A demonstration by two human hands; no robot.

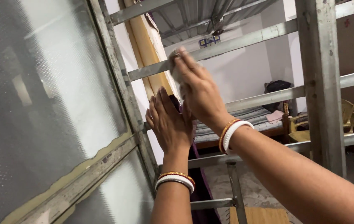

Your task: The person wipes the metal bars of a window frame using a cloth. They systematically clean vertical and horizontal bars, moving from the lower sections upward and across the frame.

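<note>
My right hand (199,91) presses a small grey cloth (176,72) against a horizontal metal bar (243,41) of a window grille. The cloth is mostly hidden under my fingers. My left hand (169,124) is flat and open, fingers together pointing up, resting by the vertical edge of the window frame (123,83) just below the right hand. Both wrists wear white and red-gold bangles.
A frosted glass pane (48,103) in a worn metal frame fills the left. A thick upright grille post (320,83) stands at right. Through the bars are a bed (251,118), a yellow chair (347,116), a dark bag and a ceiling fan.
</note>
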